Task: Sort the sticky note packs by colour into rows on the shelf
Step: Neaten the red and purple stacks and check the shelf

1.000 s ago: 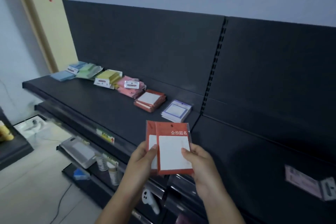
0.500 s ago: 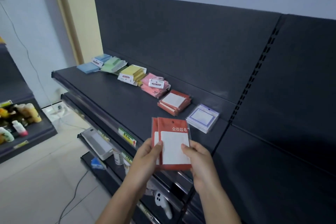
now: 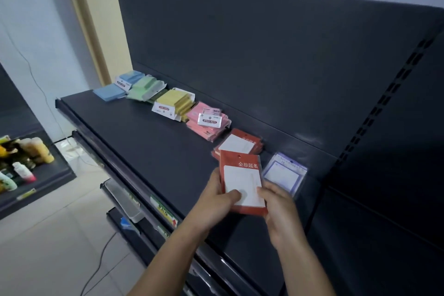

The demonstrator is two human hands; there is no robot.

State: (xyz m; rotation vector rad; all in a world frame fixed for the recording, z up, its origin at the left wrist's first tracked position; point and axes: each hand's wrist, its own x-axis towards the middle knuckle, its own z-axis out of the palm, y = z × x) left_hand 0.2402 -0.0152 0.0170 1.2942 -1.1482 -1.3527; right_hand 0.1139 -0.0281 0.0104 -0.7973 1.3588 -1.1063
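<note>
red pack [image 3: 241,182] | pinched by left hand [image 3: 217,196] and right hand [image 3: 278,204] at lower edges | light, slick wrapper — hold edges | red stack [image 3: 239,144] just beyond

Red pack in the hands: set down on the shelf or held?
Held: left hand and right hand grip the red pack, tilted up above the shelf.

Left hand [image 3: 215,200] and right hand [image 3: 281,210] in pinch grips

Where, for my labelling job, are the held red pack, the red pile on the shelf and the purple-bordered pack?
held red pack [image 3: 242,179]: head view, its white window.
red pile [image 3: 236,143]: head view, top pack's white window.
purple-bordered pack [image 3: 282,174]: head view, white centre panel.
</note>
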